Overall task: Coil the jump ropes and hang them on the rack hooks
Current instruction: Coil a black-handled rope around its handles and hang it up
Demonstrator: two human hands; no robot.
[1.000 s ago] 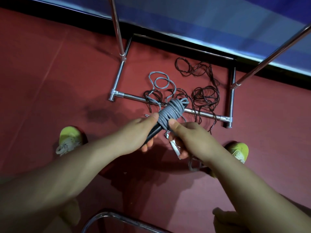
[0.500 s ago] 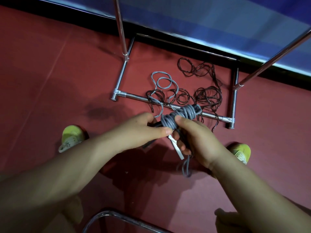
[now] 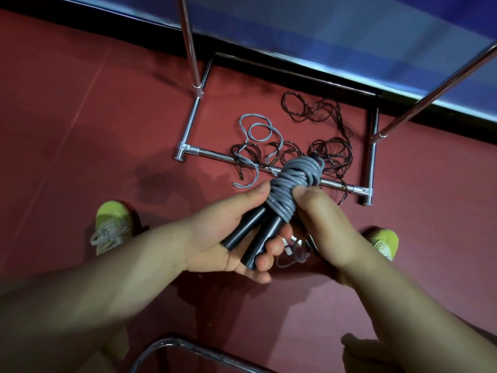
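A grey jump rope point(image 3: 291, 183) is wound into a tight bundle around its two black handles point(image 3: 258, 232). My left hand point(image 3: 228, 232) grips the handles from below, its thumb pressed against the coil. My right hand point(image 3: 325, 224) holds the coil's right side, thumb on top. On the floor beyond lie a loose grey rope point(image 3: 258, 130) and tangled dark ropes point(image 3: 330, 152). The chrome rack's base bar point(image 3: 215, 154) and uprights point(image 3: 191, 44) stand behind them. No hooks are in view.
My yellow-green shoes point(image 3: 111, 227) point(image 3: 384, 240) stand on the red floor at either side. A curved chrome tube point(image 3: 172, 348) crosses the bottom edge. A blue wall with a dark base point(image 3: 295, 57) runs behind the rack.
The bundle has turned so both black handles now point toward me in my left palm. My right hand shifted from wrapping to holding the coil's side.
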